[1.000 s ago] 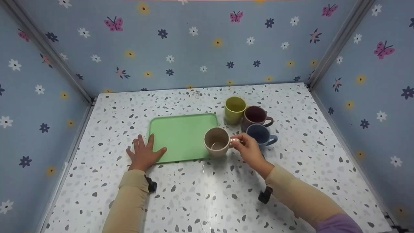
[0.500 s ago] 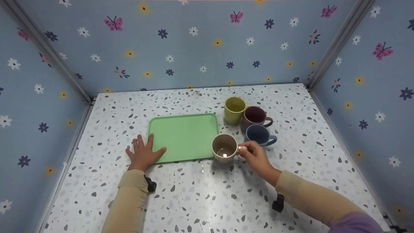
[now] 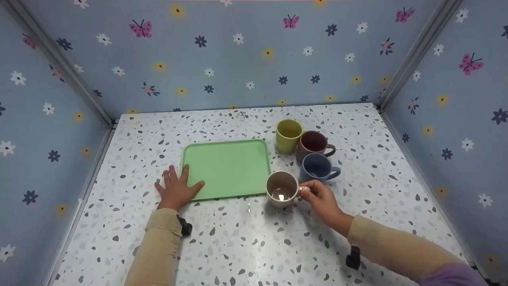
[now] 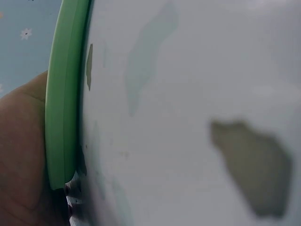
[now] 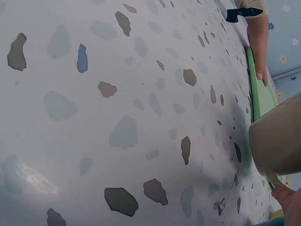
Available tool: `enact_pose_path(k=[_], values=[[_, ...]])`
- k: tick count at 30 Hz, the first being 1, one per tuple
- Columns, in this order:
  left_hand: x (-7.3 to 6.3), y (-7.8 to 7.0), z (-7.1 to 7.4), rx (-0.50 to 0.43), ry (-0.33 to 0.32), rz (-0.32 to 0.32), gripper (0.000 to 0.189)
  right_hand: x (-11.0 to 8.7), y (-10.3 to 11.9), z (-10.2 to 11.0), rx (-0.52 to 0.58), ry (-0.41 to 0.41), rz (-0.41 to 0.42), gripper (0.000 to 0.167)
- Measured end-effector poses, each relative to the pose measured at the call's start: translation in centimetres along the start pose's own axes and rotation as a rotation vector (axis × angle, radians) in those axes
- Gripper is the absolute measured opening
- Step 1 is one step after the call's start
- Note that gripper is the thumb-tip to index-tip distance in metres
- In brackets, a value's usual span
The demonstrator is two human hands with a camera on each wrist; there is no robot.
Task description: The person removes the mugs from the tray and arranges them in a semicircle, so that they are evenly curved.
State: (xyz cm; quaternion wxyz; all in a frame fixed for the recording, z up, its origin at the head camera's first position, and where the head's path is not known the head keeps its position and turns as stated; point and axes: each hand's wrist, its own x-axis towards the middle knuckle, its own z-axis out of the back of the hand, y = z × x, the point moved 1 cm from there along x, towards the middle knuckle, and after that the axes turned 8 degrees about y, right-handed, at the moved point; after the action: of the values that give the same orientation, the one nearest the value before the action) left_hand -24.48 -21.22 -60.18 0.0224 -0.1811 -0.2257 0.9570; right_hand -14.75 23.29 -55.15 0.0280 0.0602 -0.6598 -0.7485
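My right hand [image 3: 323,200] pinches the handle of a beige mug [image 3: 274,190], which is upright beside the tray's near right corner. In the right wrist view the mug [image 5: 277,139] shows at the right edge, with part of the right hand [image 5: 289,202] at its handle. A light green tray [image 3: 228,169] lies flat on the speckled table. My left hand [image 3: 176,190] rests with spread fingers at the tray's near left corner. The left wrist view shows the tray's green rim [image 4: 63,94] against the left hand [image 4: 21,146]; its fingers are mostly hidden there.
To the right of the tray, a yellow-green mug [image 3: 287,139], a maroon mug [image 3: 311,145] and a blue mug [image 3: 316,167] stand close together. Patterned blue walls [image 3: 238,59] enclose the table's back and sides.
The right hand has moved the beige mug from over the tray's right edge toward the right and nearer to me. The left hand and tray have stayed in place.
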Motion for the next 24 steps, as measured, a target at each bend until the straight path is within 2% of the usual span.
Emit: enact_pose_path(k=[9, 19, 24], values=[[-0.3, -0.3, 0.3, -0.001, 0.002, 0.003, 0.099, -0.6, -0.5, 1.0, -0.039, -0.022, -0.014, 0.014], [-0.2, -0.2, 0.2, 0.011, 0.0, 0.007, 0.099, -0.6, -1.3, 1.8, -0.013, -0.073, -0.007, 0.013], [0.0, -0.1, 0.1, 0.007, -0.001, 0.005, 0.1, -0.6, -1.6, 1.8, 0.005, -0.102, -0.038, 0.014]])
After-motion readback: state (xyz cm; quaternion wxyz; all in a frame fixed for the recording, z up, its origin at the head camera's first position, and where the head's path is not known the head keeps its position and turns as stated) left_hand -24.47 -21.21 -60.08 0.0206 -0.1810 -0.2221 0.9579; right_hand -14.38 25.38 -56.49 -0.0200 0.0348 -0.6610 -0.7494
